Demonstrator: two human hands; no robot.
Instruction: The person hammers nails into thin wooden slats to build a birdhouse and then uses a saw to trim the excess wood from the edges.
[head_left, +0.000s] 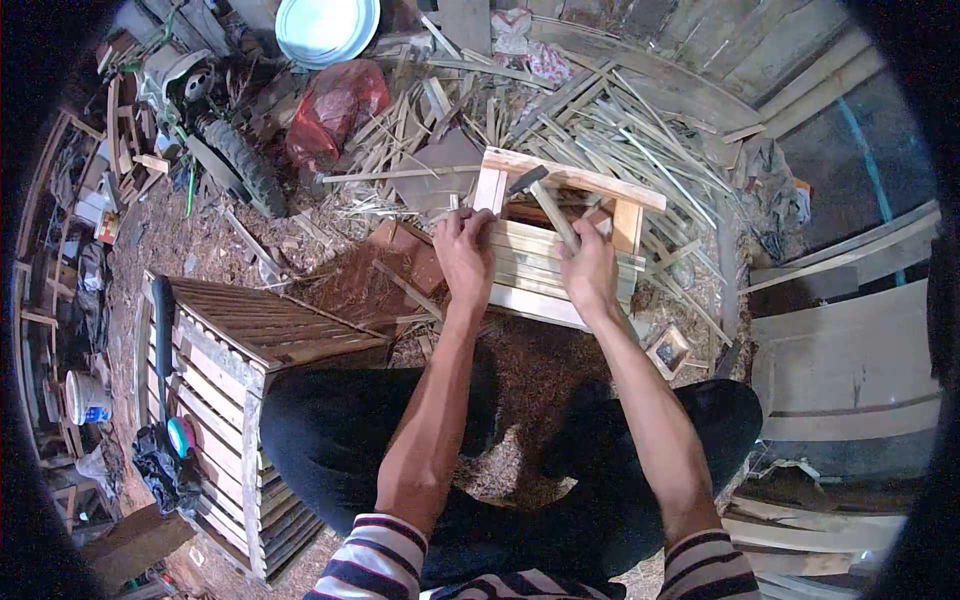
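Note:
My right hand (591, 268) is wrapped round the handle of a hammer (550, 212). Its dark metal head tilts over the opening at the far end of a partly slatted wooden crate (562, 262). At the crate's left upright, my left hand (466, 252) has its fingers bent together against the end of a slat. Whatever those fingertips pinch is too small to make out. Pale slats lie side by side across the near part of the crate, while its far part shows a gap below a thicker crosspiece (575, 175).
A finished-looking slatted crate (240, 340) stands at left, with a black bag (160, 470) against it. Loose wooden strips (640, 140) pile up behind. A small wooden box (670, 350) sits at right, and a wheel (240, 165) stands far left.

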